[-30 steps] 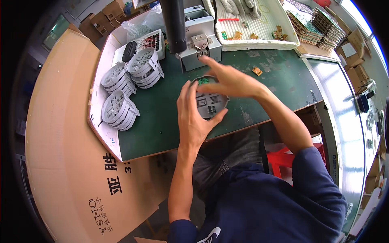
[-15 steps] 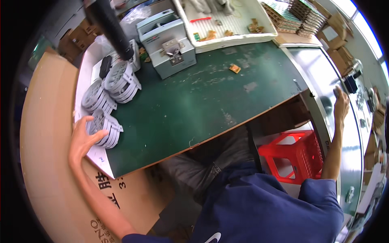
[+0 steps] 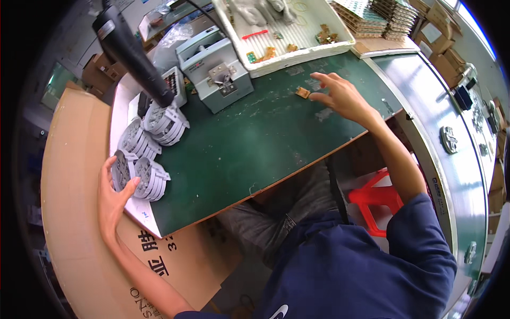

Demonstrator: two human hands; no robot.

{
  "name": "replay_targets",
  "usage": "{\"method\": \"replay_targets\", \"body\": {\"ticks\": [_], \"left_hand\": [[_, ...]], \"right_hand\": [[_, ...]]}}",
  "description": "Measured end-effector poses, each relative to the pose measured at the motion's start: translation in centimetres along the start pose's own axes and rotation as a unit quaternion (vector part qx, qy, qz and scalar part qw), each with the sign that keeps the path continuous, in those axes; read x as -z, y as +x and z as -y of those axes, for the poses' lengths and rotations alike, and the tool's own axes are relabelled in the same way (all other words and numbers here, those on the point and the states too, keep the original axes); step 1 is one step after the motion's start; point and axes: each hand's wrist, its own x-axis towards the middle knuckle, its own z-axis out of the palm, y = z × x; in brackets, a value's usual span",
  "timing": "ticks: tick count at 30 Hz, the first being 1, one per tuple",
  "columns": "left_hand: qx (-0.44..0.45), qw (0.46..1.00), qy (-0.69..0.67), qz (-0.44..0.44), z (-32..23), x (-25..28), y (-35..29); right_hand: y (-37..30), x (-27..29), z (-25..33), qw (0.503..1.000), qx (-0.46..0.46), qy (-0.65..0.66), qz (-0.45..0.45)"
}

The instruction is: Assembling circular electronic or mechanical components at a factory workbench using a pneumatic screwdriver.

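Note:
My left hand (image 3: 113, 199) is closed around the edge of a grey round plastic part (image 3: 122, 169), tilted up beside the nearest stack of like grey parts (image 3: 153, 183). Two more such stacks (image 3: 139, 139) stand behind it along the table's left side. Over the green table, my right hand (image 3: 342, 98) is open, thumb and fingers apart, with nothing between them. Just left of its fingertips lies a small orange-brown piece (image 3: 303, 93), like a bit of circuit board. A separate grey part (image 3: 449, 139) rests on the green line surface at the right.
A grey bench machine (image 3: 215, 69) and a black tube (image 3: 135, 58) stand at the back left. Behind the green tabletop (image 3: 228, 149) is a white foam tray (image 3: 297, 59) with gloves and scraps. Board stacks (image 3: 366, 18) lie farther right. A red stool (image 3: 377, 199) is below.
My right hand has swung left from the line surface to the small piece; a grey part now shows where it was. My left hand has drawn one grey part from the nearest stack.

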Motion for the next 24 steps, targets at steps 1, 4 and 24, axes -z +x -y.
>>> {"method": "replay_targets", "body": {"ticks": [1, 4, 24], "left_hand": [[-0.057, 0.998, -0.017, -0.037, -0.7, -0.7, -1.3], [-0.101, 0.976, -0.187, -0.055, -3.0, -4.3, -4.9], [-0.018, 0.582, -0.787, 0.204, -5.0, -21.9, -2.9]], "right_hand": [[1.2, -1.5, -0.7, 0.997, 0.030, -0.072, 0.007], [3.1, -3.3, -1.9, 0.997, 0.051, -0.029, 0.053], [0.1, -3.1, 4.9, 0.953, -0.030, 0.299, 0.043]]}}
